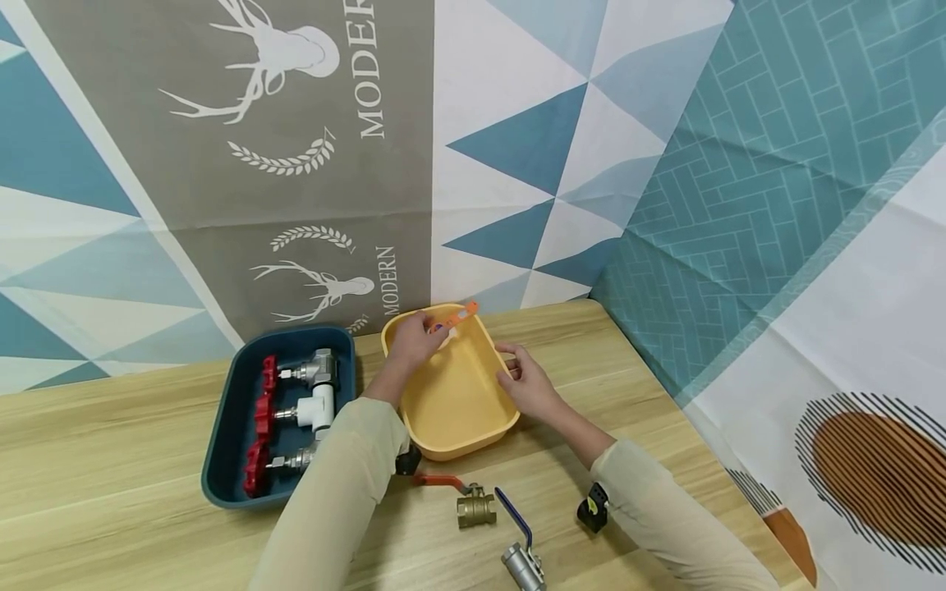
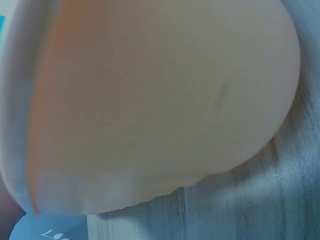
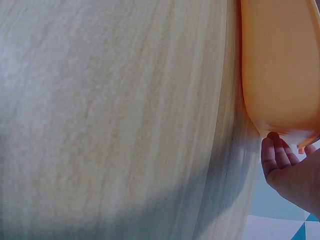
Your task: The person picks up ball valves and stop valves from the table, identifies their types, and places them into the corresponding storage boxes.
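In the head view a yellow bin (image 1: 461, 402) stands near the back of the table. My left hand (image 1: 414, 343) reaches over its far left part and pinches a flat orange piece (image 1: 464, 315) with a pale label and a blue spot. A small whitish thing shows just below those fingers; its kind cannot be told. At the bin's right wall, my right hand (image 1: 530, 386) holds the rim with thumb and fingers. From the right wrist, the right hand's curled fingers (image 3: 280, 152) touch the bin's outside. A blurred pale bin wall (image 2: 165, 110) fills most of the left wrist view.
Left of the bin, a dark blue tray (image 1: 222, 460) bears a white and metal pipe assembly (image 1: 316, 408) with red handwheels. A brass ball valve (image 1: 476, 509) with a red lever and a silver valve (image 1: 523, 566) with a blue lever lie in front. Patterned cloth hangs behind.
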A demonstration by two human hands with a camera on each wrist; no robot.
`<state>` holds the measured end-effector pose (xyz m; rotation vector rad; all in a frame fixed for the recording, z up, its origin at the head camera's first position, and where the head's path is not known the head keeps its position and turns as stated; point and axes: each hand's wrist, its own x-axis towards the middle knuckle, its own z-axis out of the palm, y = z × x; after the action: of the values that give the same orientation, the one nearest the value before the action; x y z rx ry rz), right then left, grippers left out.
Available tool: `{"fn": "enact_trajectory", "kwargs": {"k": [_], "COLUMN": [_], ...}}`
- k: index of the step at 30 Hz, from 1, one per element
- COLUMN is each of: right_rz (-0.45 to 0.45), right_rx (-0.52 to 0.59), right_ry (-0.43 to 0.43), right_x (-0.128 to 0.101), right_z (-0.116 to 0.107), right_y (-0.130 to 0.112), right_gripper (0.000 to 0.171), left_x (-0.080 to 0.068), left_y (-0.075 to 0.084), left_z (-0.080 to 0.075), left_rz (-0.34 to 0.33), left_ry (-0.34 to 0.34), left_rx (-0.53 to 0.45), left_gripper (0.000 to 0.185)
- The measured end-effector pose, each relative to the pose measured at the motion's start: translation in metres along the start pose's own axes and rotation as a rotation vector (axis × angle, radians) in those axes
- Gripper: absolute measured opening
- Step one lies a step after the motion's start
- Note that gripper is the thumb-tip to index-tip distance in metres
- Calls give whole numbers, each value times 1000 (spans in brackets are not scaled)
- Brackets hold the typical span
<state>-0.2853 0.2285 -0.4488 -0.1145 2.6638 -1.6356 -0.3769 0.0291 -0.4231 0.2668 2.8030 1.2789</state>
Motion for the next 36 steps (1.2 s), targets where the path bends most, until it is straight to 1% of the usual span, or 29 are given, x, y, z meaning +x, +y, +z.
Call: {"fn": "enact_trajectory", "kwargs": {"k": [2,4,8,16,18,24,26,31,36], "right_rz": [-3,-5,-12,13,7,-3,3,-5,-6], "right_rx": [-5,-5,2,8,14,21,11,-17,-25], "right_ry": [5,9,14,4,2,-28,-32,-17,-4], "right_x": [0,0,-2,-3,-5,-14,-12,-4,-3], "right_z": [1,1,2,4,3,-2,-2,0,1], "right_y": [1,0,-2,-3,-7,-29,-27,-10,-3], "right_gripper": [43,43,43,42,43,45,44,43,43], "left_x": [-1,-2,-3,-6,-7,-9,-9,-11,-14], "left_y": [1,1,2,1,1,4,5,8,8], "left_z": [-2,-4,-7,-10,-11,-16,-19,-26,-30], "left_rz": [7,18,39,66,71,65,62,44,27], "left_ry": [0,1,-5,-31,-40,-73,-72,-62,-75], "left_rx": [-4,1,4,48,48,28,19,-27,-20], "left_gripper": [45,49,51,53,54,62,62,61,61]}}
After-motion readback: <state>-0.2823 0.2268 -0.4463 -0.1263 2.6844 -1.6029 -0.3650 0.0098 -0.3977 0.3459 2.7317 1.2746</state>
